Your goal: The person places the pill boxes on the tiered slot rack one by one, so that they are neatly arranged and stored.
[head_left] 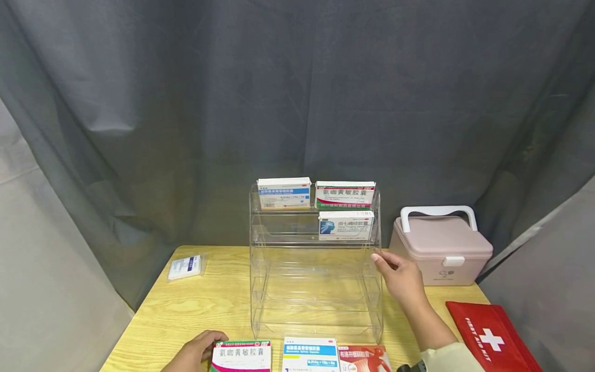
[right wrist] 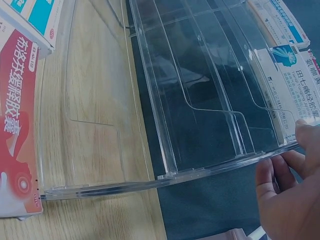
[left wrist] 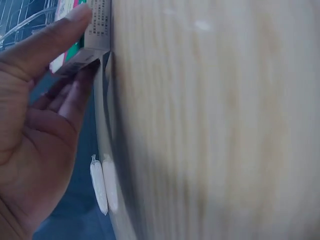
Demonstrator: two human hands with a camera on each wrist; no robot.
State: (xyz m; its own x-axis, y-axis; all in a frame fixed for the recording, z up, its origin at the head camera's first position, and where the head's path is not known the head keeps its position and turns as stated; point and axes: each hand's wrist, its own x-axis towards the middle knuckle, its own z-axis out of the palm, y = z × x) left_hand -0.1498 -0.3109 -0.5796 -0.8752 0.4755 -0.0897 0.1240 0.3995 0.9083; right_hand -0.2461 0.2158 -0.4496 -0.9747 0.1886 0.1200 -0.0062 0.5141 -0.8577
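A: Largest items first.

B: The surface carries all items noted. On it the rack stands upright, with three boxes in its upper tiers. Loaded high and apparently light, it could tip under a sideways pull.

A: Beside it?

B: The case, near the rack's right side. If the rack skids that way, contact is possible. The pouch lies well apart from the rack; low risk.

A: State of the hands?

B: The right hand pinches the rack's right side edge between thumb and fingers. An uneven tug there would be the likeliest cause of skew. The left hand grips the green box, leftmost of the front row. Whether that box is raised cannot be determined.

A: Smaller hazards?

B: The blue box sits apart from the green box, so only a wide swing should strike it. The red box is just beside the blue; the right sleeve is near, and a low withdrawal might drag it. The white box, second tier, could shift if the rack is jolted.
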